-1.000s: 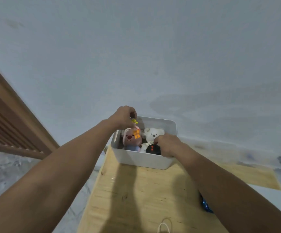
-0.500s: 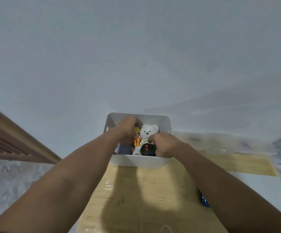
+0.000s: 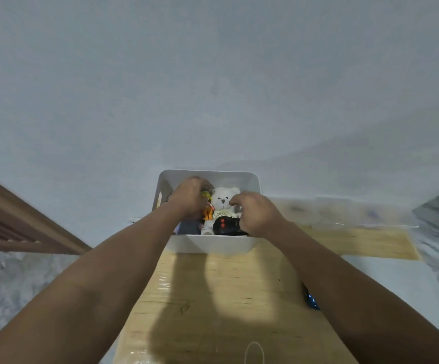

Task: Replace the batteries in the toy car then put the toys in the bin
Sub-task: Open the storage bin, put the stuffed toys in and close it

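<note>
A white plastic bin (image 3: 208,244) stands at the far end of a light wooden table (image 3: 226,298), against the wall. Inside it sit a white teddy bear (image 3: 223,199), a black remote with red buttons (image 3: 225,225) and a small orange and yellow toy (image 3: 208,210). My left hand (image 3: 190,197) reaches into the bin's left side and is closed on the orange and yellow toy, covering the pink pig toy beneath it. My right hand (image 3: 256,212) rests on the bin's right side, fingers curled beside the bear and over the remote.
A blue object (image 3: 311,302) peeks out from under my right forearm on the table. A thin white loop (image 3: 254,352) lies at the table's near edge. A wooden slatted rail (image 3: 16,227) runs along the left. Marble floor lies on both sides.
My left hand has dropped from above the bin's rim down into the bin with the orange and yellow toy, hiding the pig toy. The camera view shifted, so the bin sits more central.
</note>
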Demonstrator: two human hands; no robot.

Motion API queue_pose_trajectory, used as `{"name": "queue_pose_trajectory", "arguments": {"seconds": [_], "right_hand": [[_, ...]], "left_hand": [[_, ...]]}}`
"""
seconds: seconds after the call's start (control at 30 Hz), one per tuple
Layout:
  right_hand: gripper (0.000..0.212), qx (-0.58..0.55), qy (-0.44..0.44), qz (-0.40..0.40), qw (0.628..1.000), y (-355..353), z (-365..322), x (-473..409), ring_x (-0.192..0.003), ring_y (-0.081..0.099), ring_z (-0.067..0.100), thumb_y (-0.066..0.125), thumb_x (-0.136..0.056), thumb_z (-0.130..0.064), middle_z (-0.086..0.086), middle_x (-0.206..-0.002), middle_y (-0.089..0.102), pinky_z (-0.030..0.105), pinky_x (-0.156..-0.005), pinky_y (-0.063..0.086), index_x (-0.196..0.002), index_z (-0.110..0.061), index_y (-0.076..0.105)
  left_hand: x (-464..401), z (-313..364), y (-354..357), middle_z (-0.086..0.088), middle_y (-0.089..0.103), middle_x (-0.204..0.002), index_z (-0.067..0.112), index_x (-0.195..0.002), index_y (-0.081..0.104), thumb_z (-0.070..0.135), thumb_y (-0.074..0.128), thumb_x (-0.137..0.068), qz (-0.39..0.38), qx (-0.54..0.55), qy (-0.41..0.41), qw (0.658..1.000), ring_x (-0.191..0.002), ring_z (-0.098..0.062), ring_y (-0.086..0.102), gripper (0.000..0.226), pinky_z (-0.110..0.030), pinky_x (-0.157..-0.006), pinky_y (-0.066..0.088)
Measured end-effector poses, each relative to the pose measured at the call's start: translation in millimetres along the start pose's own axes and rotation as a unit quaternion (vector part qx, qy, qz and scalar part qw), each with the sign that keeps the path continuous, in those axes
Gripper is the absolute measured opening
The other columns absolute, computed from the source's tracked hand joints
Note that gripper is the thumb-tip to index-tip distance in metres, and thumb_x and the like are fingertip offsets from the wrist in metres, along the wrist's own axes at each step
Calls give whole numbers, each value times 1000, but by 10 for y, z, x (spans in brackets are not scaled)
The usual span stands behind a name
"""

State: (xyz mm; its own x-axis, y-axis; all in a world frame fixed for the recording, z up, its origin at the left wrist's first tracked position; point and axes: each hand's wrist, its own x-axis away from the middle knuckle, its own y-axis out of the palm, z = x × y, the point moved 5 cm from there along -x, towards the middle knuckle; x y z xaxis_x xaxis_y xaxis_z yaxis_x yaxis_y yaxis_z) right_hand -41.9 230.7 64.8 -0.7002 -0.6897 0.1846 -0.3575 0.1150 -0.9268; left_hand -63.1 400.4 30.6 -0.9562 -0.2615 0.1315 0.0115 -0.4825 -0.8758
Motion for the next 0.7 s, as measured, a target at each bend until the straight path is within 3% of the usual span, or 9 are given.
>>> {"name": "queue_pose_trajectory", "arguments": {"seconds": [0.17, 0.4, 0.53, 0.7], "right_hand": [[47, -27, -12, 95, 995, -254, 115, 114, -113, 57, 29, 51, -75, 7, 9, -118, 64, 38, -97, 45, -117, -8, 65], [53, -38, 55, 98, 993, -539, 662, 424, -120, 56, 23, 48, -77, 7, 5, -127, 62, 35, -102, 45, -125, -13, 62], [50, -61, 101, 102, 988, -637, 1200, 765, -118, 58, 22, 49, -79, 6, 7, -126, 64, 34, -101, 46, -123, -11, 63], [47, -65, 151, 92, 982, -623, 1927, 1275, -114, 59, 26, 51, -78, 5, 9, -121, 66, 30, -97, 47, -120, -8, 64]], "left_hand": [[66, 196, -130, -7, 60, -131, 12, -131, 58, 23, 59, -90, 30, 6, -4, 1000, -119, -26, 55, 42, -32, -97, 44], [188, 974, -193, -5, 66, -120, 11, -127, 61, 23, 60, -91, 50, 28, 60, 997, -109, -22, 61, 38, -31, -93, 49], [261, 1547, -34, -4, 69, -108, 10, -122, 65, 19, 60, -89, 32, 37, 95, 994, -99, -23, 64, 34, -30, -88, 50], [428, 2264, 390, -5, 70, -109, 9, -122, 64, 20, 63, -89, -11, 40, 132, 990, -97, -23, 64, 34, -29, -89, 48]]}}
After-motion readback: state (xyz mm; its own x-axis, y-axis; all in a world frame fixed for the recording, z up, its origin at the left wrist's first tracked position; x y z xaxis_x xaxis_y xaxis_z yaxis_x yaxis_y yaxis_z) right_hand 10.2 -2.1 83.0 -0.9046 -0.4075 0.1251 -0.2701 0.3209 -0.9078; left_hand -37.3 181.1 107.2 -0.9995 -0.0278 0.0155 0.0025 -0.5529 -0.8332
